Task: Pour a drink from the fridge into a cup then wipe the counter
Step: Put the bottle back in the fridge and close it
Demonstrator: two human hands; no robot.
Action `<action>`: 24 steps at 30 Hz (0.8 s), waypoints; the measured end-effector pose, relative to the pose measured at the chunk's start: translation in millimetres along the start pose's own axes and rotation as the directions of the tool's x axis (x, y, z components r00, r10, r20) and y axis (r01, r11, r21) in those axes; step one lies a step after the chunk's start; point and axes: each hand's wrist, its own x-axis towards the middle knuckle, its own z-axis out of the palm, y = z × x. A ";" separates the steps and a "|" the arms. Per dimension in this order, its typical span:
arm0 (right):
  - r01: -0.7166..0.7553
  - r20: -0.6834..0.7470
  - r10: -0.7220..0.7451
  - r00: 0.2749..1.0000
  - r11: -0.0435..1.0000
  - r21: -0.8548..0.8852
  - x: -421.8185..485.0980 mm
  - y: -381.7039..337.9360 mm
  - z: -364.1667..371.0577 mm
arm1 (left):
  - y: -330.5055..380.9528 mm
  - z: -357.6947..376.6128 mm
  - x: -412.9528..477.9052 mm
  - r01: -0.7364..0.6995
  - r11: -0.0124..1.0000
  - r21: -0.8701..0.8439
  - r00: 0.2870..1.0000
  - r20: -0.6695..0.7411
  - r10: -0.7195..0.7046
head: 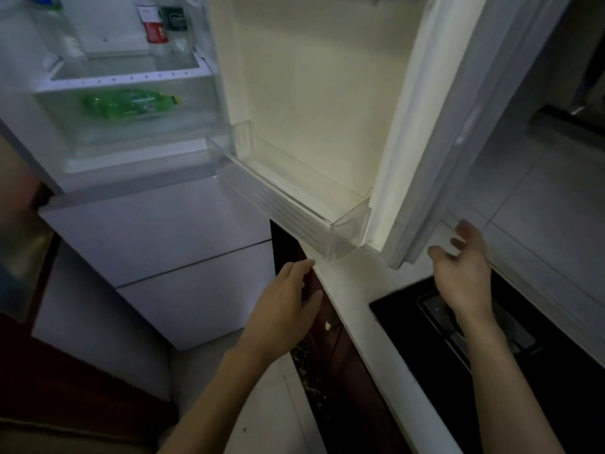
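Fridge (157, 224) at left, door (311, 77) open to its right over the worktop (357, 309), bottle (131, 103) lying in a drawer (98, 134) inside, cartons (155, 26) on the shelf (124, 68) above, bin (294, 204) low on the door, hob (573, 404) set into the worktop, far right.

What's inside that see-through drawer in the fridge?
A green plastic bottle lies on its side inside the clear drawer. The drawer's cloudy front blurs the rest, so anything else there cannot be told.

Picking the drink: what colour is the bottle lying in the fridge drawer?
Green, with a yellow cap; the bottle shows in the head view.
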 end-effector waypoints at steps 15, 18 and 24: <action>0.132 -0.159 -0.089 0.983 0.949 0.286 -13.5 -8.9 28.6 | 28.1 -22.0 -27.7 0.150 0.906 -0.395 0.987 0.009 -0.160; 0.109 0.005 -0.115 0.993 0.960 0.259 -20.5 -23.1 34.6 | 32.5 -25.8 -37.1 0.146 0.874 -0.463 0.985 -0.013 -0.171; 0.187 0.348 -0.272 0.897 0.947 0.260 -43.0 -57.0 73.7 | 22.5 -39.8 -61.2 0.127 0.885 -0.449 0.939 -0.232 -0.252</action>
